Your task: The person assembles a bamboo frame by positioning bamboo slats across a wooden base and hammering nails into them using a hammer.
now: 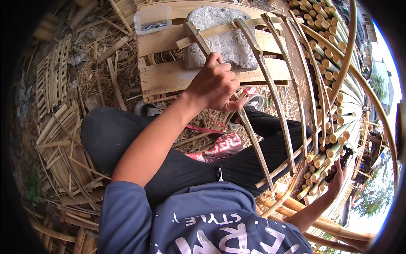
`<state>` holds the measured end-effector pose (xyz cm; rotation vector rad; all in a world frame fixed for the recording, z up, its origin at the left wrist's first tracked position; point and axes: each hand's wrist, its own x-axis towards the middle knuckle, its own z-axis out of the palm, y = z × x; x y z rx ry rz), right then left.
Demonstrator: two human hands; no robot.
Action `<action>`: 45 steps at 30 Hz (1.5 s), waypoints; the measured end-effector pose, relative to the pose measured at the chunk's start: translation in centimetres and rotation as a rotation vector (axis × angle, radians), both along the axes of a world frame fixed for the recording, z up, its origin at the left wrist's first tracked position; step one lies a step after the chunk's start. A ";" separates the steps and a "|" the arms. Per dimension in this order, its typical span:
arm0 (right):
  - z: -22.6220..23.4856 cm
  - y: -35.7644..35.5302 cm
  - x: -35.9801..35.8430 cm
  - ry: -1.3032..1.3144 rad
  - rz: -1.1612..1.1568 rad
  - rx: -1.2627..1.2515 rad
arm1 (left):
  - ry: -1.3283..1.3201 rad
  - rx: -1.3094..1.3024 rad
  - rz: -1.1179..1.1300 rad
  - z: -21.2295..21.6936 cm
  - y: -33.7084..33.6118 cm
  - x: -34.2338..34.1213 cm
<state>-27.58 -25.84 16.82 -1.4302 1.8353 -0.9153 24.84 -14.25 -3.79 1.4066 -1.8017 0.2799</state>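
Observation:
My left hand (pixel 218 82) is closed around one slat of a bamboo lattice (pixel 266 70), several slats fixed across two long strips. The far end of the lattice rests on a rough grey stone block (pixel 220 36); its near end hangs over my lap. Out at the far right, my right hand (pixel 337 178) grips a dark tool (pixel 346 155), its head pointing up; its exact kind is too small to make out. The block sits on a low wooden slatted table (pixel 169 78) in front of my knees.
A clear plastic box (pixel 153 20) with nails stands at the table's far left corner. Cut bamboo poles (pixel 338 101) are stacked at the right. Finished-looking lattice panels (pixel 53 72) and loose strips (pixel 63 144) lie on the straw-littered ground at left. A long curved pole (pixel 378 95) arches at far right.

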 end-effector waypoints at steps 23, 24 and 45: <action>-1.3 1.6 39.1 0.542 1.440 -0.422 | -0.005 0.054 0.013 -0.2 -0.1 -0.1; -1.7 1.8 40.2 0.531 1.449 -0.522 | -0.007 0.058 0.015 -0.1 -0.1 -0.2; -8.2 1.0 45.1 0.390 1.468 -0.662 | 0.030 0.131 -0.026 0.1 0.0 -0.1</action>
